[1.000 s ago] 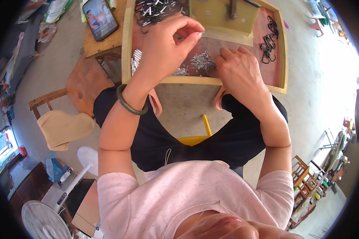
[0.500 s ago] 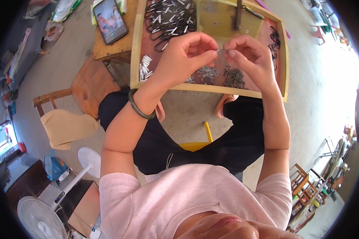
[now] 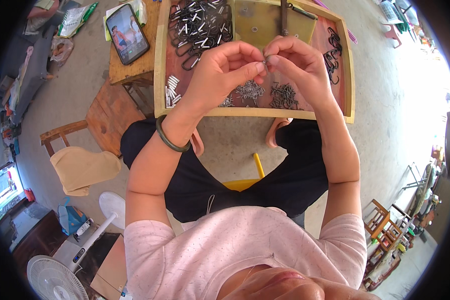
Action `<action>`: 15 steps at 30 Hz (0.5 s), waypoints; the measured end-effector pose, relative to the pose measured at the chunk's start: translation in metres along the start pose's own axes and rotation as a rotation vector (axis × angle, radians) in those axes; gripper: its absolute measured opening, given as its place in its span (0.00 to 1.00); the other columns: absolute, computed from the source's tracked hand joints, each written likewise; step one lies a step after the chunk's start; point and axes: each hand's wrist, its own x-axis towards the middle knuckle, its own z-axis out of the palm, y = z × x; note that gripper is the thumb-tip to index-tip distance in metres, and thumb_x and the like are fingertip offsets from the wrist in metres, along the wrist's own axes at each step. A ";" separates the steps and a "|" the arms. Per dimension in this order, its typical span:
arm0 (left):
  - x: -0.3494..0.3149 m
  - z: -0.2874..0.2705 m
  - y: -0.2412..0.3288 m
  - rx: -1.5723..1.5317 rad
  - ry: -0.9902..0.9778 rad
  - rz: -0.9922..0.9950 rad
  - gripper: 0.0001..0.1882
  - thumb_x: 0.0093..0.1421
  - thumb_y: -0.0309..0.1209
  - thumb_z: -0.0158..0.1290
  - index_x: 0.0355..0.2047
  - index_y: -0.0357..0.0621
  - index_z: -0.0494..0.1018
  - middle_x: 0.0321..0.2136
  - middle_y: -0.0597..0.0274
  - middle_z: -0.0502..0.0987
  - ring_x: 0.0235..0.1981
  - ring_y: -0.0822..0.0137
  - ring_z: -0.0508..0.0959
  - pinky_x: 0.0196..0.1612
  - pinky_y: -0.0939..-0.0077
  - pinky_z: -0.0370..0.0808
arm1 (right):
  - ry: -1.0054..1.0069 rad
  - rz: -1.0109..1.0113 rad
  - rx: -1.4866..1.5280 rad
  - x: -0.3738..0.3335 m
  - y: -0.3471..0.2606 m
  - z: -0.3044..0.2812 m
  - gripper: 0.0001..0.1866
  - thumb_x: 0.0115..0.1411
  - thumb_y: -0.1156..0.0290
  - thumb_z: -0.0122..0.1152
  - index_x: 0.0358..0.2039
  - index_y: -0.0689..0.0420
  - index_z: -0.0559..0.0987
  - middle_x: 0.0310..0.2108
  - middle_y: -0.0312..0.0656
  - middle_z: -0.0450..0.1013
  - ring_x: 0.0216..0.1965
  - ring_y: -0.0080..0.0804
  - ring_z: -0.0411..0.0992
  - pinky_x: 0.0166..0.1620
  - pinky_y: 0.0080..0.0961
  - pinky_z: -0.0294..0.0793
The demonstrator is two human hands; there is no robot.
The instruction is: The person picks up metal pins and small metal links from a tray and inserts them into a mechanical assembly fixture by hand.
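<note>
My left hand and my right hand meet fingertip to fingertip above a wooden tray. Each is closed in a pinch; what lies between the fingers is too small and covered to make out. Just below them are a heap of tiny silver pins and a heap of small dark spring-like pieces. Black carabiner-shaped clips with silver bars are piled at the tray's far left. Short silver tubes lie in its near left corner.
Behind my hands sits a yellowish plate with an upright metal bar. Black hook-shaped pieces line the tray's right side. A phone rests on a wooden stand at left, near a wooden chair. A fan stands at lower left.
My fingertips have come together from a small gap, my right hand moving left to meet the left one. The tray appears slightly further left and up in view.
</note>
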 end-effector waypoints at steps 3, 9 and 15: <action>0.001 0.000 0.000 -0.021 -0.009 -0.009 0.07 0.68 0.27 0.58 0.44 0.38 0.76 0.34 0.62 0.82 0.34 0.72 0.82 0.33 0.83 0.71 | 0.030 -0.092 -0.102 0.002 0.003 0.002 0.06 0.66 0.75 0.63 0.42 0.63 0.80 0.37 0.35 0.79 0.41 0.20 0.76 0.48 0.22 0.75; 0.002 -0.003 -0.003 -0.147 -0.006 -0.053 0.06 0.67 0.28 0.59 0.41 0.40 0.76 0.33 0.61 0.83 0.33 0.72 0.82 0.32 0.83 0.70 | 0.038 -0.202 -0.296 0.003 0.002 0.000 0.06 0.64 0.76 0.64 0.41 0.63 0.80 0.37 0.35 0.79 0.42 0.22 0.76 0.50 0.24 0.75; 0.002 -0.003 -0.005 -0.138 -0.016 -0.080 0.05 0.68 0.27 0.58 0.41 0.40 0.76 0.33 0.61 0.83 0.33 0.73 0.81 0.32 0.84 0.70 | -0.059 -0.158 -0.250 0.003 -0.001 -0.004 0.06 0.65 0.82 0.61 0.42 0.64 0.78 0.40 0.39 0.74 0.42 0.25 0.72 0.47 0.23 0.72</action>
